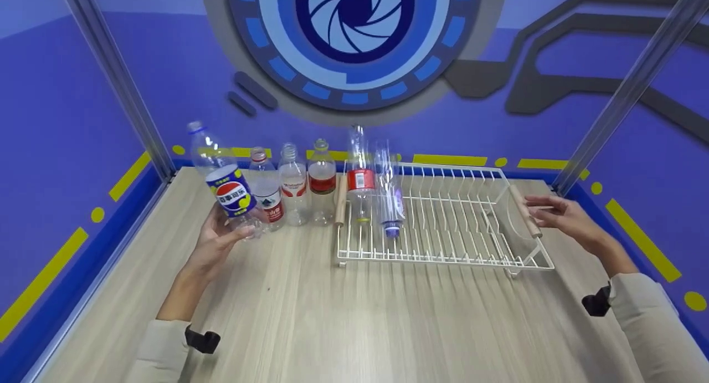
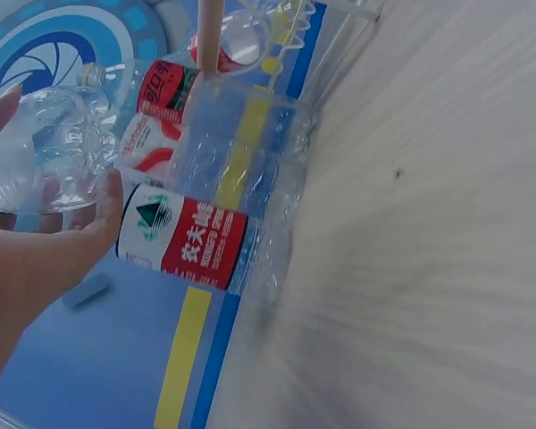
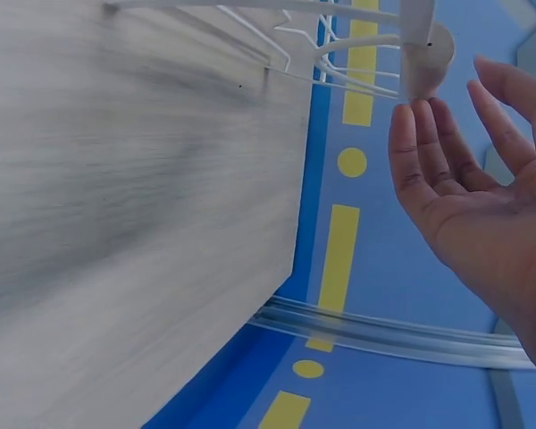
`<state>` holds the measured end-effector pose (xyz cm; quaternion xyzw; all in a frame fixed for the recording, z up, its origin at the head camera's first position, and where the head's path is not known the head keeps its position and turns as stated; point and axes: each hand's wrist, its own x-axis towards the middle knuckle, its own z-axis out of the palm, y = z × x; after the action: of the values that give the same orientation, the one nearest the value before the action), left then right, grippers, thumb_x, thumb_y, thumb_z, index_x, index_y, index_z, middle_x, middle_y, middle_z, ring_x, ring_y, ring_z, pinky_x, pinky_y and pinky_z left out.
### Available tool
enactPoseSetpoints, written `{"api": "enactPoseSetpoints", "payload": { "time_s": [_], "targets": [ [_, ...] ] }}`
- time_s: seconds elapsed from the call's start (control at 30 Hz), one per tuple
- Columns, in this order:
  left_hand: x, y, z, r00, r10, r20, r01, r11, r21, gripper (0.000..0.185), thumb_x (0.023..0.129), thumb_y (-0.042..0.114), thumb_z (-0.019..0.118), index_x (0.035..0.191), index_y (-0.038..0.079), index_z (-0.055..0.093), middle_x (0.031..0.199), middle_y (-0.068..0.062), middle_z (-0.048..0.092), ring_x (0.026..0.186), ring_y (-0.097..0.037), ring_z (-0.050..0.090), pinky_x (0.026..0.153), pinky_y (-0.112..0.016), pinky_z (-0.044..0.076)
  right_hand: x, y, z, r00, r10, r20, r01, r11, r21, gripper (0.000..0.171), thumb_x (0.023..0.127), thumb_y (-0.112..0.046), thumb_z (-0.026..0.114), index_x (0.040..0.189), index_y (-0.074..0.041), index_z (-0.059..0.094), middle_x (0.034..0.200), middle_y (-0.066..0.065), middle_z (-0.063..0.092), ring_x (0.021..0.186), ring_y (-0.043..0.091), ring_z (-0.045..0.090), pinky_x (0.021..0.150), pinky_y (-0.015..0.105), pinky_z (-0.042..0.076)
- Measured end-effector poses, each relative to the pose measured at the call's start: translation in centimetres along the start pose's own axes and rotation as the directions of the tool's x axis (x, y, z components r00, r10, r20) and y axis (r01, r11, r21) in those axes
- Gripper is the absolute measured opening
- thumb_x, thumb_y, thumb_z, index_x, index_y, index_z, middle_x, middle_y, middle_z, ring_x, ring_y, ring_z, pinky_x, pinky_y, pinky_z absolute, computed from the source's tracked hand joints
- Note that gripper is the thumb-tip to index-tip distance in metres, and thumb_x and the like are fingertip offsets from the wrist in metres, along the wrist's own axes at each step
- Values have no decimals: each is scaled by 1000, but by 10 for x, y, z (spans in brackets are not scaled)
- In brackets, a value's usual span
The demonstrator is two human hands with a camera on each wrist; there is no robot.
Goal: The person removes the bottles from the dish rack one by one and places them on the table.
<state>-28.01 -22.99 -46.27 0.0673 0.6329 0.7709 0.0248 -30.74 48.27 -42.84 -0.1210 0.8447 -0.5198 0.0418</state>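
My left hand [image 1: 209, 243] grips a large plastic bottle [image 1: 230, 192] with a blue Pepsi-style label near its base. This bottle leans left above the table, its base [image 2: 49, 147] between thumb and fingers in the left wrist view. Just right of it stand a red-and-white-labelled water bottle [image 1: 270, 200], a bottle with a white-and-red label [image 1: 293, 188] and a cola bottle [image 1: 323, 184]. My right hand [image 1: 568, 219] is at the wooden handle [image 1: 524, 211] of a white wire dish rack [image 1: 432, 259], fingers extended, fingertips right by the handle in the right wrist view.
Inside the rack's left part, a red-labelled bottle [image 1: 360, 179] and a clear bottle with a purple cap [image 1: 392, 228] lean among the wires. Blue panels [image 1: 66, 122] enclose the wooden table [image 1: 332, 322] at the back and sides, with metal posts [image 1: 119, 83] at the corners.
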Motion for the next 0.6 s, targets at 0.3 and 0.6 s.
{"api": "enactPoseSetpoints", "payload": {
  "time_s": [0.3,0.6],
  "targets": [
    [12,-12,-22,988,-36,-151,72,967,243,105,91,6,75,165,17,1,169,-11,23,153,-28,28,126,-40,28,-4,8,-1,983,119,141,-122,992,13,54,107,-15,53,156,-3,34,123,-17,67,111,7,68,88,24,58],
    [33,-28,-39,966,-20,-257,125,908,400,104,86,-8,72,164,5,5,165,-27,25,152,-42,30,125,-47,30,-5,9,-2,964,151,218,-161,987,28,55,110,-18,47,160,-11,27,125,-18,69,118,8,66,94,26,55]
  ]
}}
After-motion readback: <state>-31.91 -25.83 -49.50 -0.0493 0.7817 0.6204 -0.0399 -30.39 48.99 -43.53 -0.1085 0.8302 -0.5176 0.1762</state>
